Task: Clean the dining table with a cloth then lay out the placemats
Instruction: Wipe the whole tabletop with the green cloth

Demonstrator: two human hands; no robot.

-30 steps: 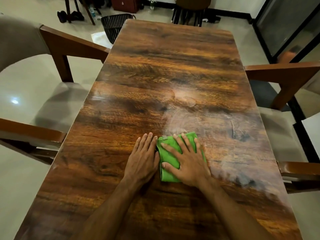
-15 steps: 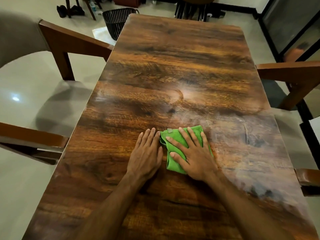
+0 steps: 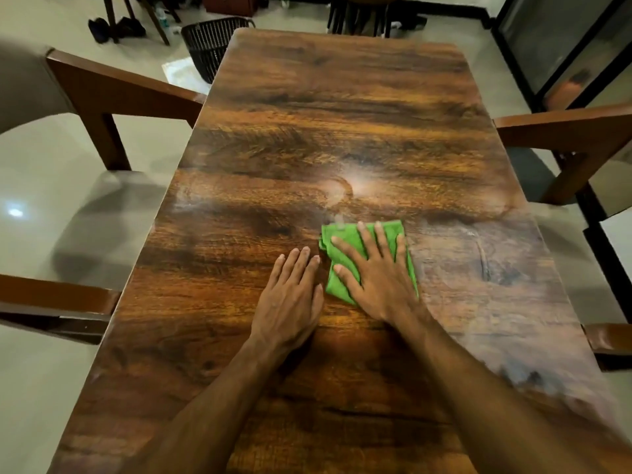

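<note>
A folded green cloth lies on the glossy brown wooden dining table, near its middle. My right hand presses flat on the cloth with its fingers spread and straight. My left hand rests flat on the bare wood just left of the cloth, fingers together. Pale wipe streaks show on the tabletop to the right of the cloth. No placemats are in view.
Wooden armchairs with pale seats stand along both sides: one at the left, one at the right. A black slatted basket sits on the floor by the table's far left corner. A dark chair stands at the far end.
My right hand has slid the cloth away from me, towards the table's middle. My left hand has followed a little forward beside it.
</note>
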